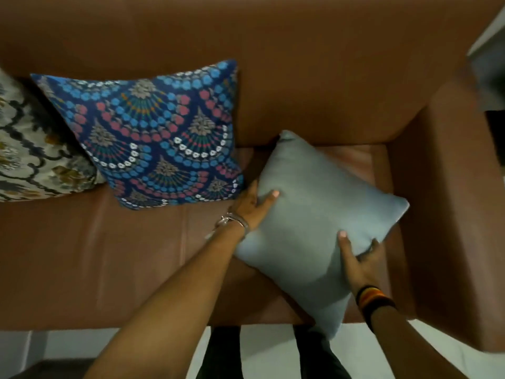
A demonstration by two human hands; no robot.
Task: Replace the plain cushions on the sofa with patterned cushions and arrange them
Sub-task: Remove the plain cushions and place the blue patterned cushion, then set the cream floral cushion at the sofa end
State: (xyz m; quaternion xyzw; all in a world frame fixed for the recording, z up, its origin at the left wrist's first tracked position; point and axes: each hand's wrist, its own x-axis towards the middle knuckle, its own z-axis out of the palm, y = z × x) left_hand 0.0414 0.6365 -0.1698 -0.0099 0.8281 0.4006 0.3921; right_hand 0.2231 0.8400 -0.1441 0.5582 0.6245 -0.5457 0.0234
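Both hands grip a plain grey fabric cushion (314,214) over the brown leather sofa (109,255): left hand (252,207) on its left edge, right hand (360,262) at its lower right edge. Just left of the left fingers (269,199) leans a blue fan-patterned cushion (155,135), a cream-and-black patterned cushion (30,149) beyond it.

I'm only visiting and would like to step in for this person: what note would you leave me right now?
Left hand: gripping the plain grey cushion at its left edge.
Right hand: gripping its lower right edge.
Blue patterned cushion and cream patterned cushion already lean against the sofa backrest.
Left: take the grey cushion away, put a patterned one at the right end, then tidy the row.
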